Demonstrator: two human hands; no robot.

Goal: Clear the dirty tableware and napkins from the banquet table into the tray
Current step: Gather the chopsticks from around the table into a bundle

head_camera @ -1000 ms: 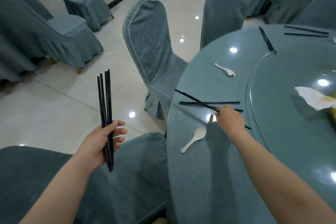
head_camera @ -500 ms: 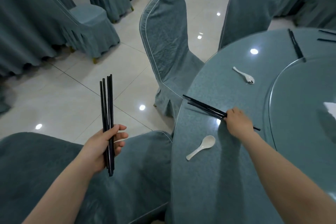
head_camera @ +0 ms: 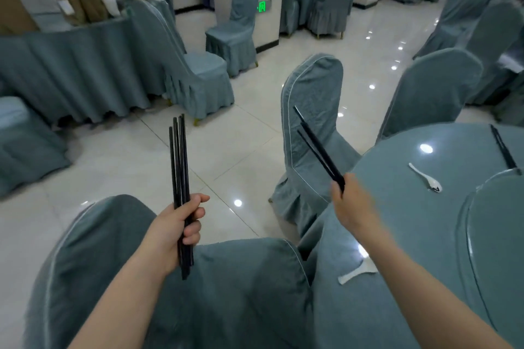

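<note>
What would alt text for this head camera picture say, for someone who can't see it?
A person's left hand grips a bundle of black chopsticks upright, while the right hand holds more black chopsticks lifted beside a round teal banquet table. Two white spoons and another chopstick pair lie on it.

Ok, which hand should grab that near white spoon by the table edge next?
Right, probably. The right hand hovers at the table, nearest the near spoon, though holding chopsticks. The left hand grips a chopstick bundle off-table.
</note>
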